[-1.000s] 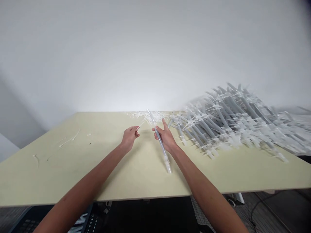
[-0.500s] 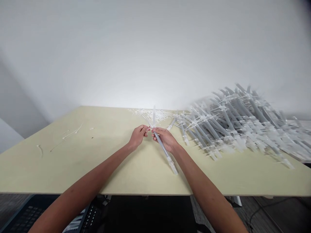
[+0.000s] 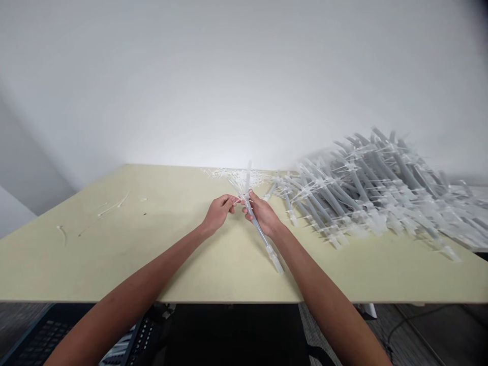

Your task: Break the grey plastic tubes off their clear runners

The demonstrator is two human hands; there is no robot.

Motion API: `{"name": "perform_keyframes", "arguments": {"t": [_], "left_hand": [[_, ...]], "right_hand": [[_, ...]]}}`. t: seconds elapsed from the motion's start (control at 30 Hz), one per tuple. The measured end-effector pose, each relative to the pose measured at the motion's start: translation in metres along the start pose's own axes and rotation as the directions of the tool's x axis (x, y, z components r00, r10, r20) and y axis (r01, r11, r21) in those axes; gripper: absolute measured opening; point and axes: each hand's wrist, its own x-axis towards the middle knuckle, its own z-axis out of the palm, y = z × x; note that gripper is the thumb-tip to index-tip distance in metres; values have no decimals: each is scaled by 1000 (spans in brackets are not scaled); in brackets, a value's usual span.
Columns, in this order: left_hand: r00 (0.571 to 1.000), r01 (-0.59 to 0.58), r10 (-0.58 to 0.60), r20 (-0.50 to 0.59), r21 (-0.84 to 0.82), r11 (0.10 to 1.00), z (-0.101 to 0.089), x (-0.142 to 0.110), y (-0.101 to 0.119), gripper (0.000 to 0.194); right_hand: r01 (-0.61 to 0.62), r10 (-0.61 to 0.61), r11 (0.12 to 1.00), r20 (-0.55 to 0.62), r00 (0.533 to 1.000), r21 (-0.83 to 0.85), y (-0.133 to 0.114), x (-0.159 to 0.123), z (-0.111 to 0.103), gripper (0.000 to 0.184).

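Note:
My right hand [image 3: 263, 213] is wrapped round a translucent grey plastic tube [image 3: 259, 229], which slants from upper left down toward the table's front edge. White ties and clear sleeves circle the tube near both its ends. Close beside its upper joint, my left hand [image 3: 221, 211] is closed in a pinch on a thin white cable tie [image 3: 238, 200] that reaches to the tube. The fingertips partly cover the tie. Behind the hands lies a heap of loose white cable ties [image 3: 236, 176].
A large pile of similar tied tubes [image 3: 358, 188] covers the right side of the table [image 3: 125, 274]. A few loose ties [image 3: 114, 207] lie at the left. Under the front edge stands a dark basket [image 3: 41, 330]. A white wall [image 3: 236, 76] rises behind.
The tube's upper end has shifted slightly right. My right thumb has moved up along the tube, and the fingers have changed their hold. My left hand stays in its pinch.

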Motion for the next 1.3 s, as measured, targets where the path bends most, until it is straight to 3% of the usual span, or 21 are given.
{"name": "perform_keyframes", "arguments": {"t": [0.13, 0.27, 0.43, 1.3], "left_hand": [[987, 82, -33, 156, -317, 945, 1, -6, 7, 27], [980, 124, -44, 195, -419, 900, 0, -7, 8, 27], [975, 148, -64, 211, -412, 899, -1, -6, 6, 23], [976, 166, -102, 194, -351, 921, -1, -6, 6, 25]], "right_hand": [[100, -101, 994, -15, 995, -42, 0, 2, -4, 33], [206, -214, 969, -45, 976, -137, 2, 4, -7, 34], [251, -271, 949, -88, 958, -189, 4, 5, -7, 35], [271, -339, 892, -140, 930, -362, 6, 5, -3, 37]]}}
